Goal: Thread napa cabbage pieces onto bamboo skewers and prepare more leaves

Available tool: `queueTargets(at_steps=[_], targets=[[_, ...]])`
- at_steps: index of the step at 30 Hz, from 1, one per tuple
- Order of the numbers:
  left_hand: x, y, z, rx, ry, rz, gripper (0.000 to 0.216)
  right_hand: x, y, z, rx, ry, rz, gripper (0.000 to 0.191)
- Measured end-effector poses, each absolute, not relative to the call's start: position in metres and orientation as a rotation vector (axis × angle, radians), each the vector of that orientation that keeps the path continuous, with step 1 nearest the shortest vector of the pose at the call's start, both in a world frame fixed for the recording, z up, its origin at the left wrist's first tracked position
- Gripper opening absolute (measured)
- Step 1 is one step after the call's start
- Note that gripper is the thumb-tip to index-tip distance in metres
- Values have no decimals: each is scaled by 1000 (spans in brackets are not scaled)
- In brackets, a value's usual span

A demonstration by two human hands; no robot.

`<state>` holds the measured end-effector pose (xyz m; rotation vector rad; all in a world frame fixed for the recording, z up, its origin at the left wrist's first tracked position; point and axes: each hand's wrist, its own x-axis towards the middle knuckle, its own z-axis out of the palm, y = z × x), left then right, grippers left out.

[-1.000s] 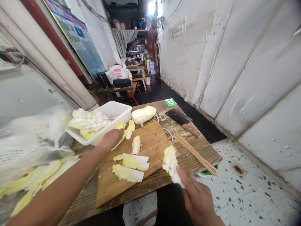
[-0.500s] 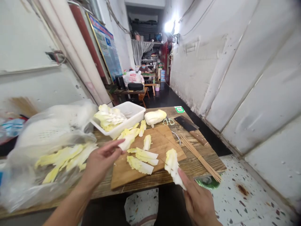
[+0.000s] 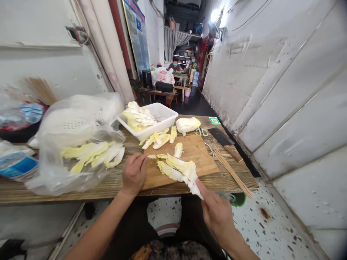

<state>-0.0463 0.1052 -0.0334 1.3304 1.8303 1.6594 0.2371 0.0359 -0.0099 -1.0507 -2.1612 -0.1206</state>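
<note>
My right hand [image 3: 215,213] grips a stack of cut napa cabbage pieces [image 3: 191,176] by their white ends, near the front edge of the wooden cutting board [image 3: 200,160]. My left hand [image 3: 134,173] rests at the board's left edge, its fingers curled and pinching a small cabbage piece [image 3: 151,156]. More cut cabbage strips [image 3: 169,169] lie on the board. A white tray [image 3: 165,117] at the back holds skewered cabbage. A cabbage heart [image 3: 188,124] lies beyond the board.
A clear plastic bag [image 3: 81,144] with cabbage leaves and a white basket sits at the left. Scissors [image 3: 201,131], a cleaver [image 3: 225,142] and bamboo skewers [image 3: 233,173] lie at the right of the wooden table [image 3: 67,189]. A person sits far down the corridor.
My left hand has pulled back from near the white tray to the board's left edge. My right hand has brought the cabbage stack leftward over the board. The view has swung left.
</note>
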Motion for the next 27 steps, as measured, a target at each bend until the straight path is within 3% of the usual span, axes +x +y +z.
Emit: queueTargets(at_steps=[5, 13, 21, 27], targets=[[-42, 90, -23, 906, 1628, 1713, 26, 239, 33, -5, -1079, -2188, -106, 55], [-20, 56, -3, 431, 1262, 1315, 24, 230, 35, -1, -1098, -2283, -32, 47], [-3, 41, 6, 388, 1216, 1353, 52, 241, 22, 15, -1116, -2330, 297, 42], [2, 33, 14, 581, 1300, 1293, 49, 246, 17, 24, -1129, -2252, 566, 39]])
